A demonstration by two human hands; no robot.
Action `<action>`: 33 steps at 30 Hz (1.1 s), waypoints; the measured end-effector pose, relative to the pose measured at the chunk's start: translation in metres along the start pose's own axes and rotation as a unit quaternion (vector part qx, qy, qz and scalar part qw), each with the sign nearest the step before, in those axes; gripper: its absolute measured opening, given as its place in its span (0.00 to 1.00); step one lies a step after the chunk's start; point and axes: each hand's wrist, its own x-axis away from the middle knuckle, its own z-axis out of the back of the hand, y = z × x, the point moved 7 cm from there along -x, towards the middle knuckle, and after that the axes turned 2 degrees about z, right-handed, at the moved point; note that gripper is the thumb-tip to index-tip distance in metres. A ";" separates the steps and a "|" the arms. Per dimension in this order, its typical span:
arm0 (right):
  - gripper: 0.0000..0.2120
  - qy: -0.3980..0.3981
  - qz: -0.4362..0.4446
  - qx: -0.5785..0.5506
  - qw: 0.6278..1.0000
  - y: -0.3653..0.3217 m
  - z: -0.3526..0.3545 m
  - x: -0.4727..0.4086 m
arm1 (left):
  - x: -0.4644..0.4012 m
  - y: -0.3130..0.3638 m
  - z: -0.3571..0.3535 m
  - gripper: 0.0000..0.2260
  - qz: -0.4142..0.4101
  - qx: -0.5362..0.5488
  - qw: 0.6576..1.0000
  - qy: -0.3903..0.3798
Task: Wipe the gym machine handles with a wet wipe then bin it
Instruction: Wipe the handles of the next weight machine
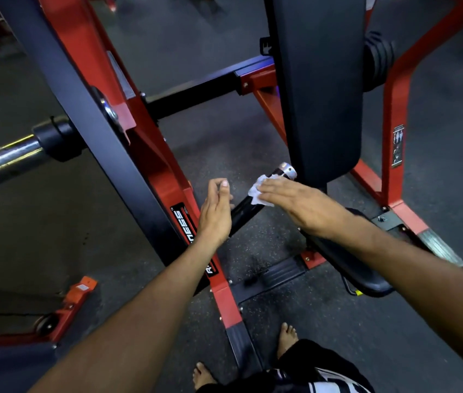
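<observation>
The wet wipe (258, 191) lies crumpled over the black handle (248, 207) of the red gym machine (150, 154), just below the handle's chrome end cap. The right hand (301, 205) presses it there with fingers laid almost flat, palm down, not curled round the bar. The left hand (216, 211) hovers just beside the handle's lower part, loosely open and holding nothing (its thumb points up). The wipe looks thin, limp and light, so it probably bunches and slips under a flat palm; wrapping it round the bar with 1 hand would likely hold it better. The handle itself looks rigid and smooth.
</observation>
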 end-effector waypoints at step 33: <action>0.29 0.523 -0.370 -0.713 0.285 0.016 -0.083 -0.012 | -0.014 -0.001 -0.009 0.15 -0.094 -0.052 0.994 0.003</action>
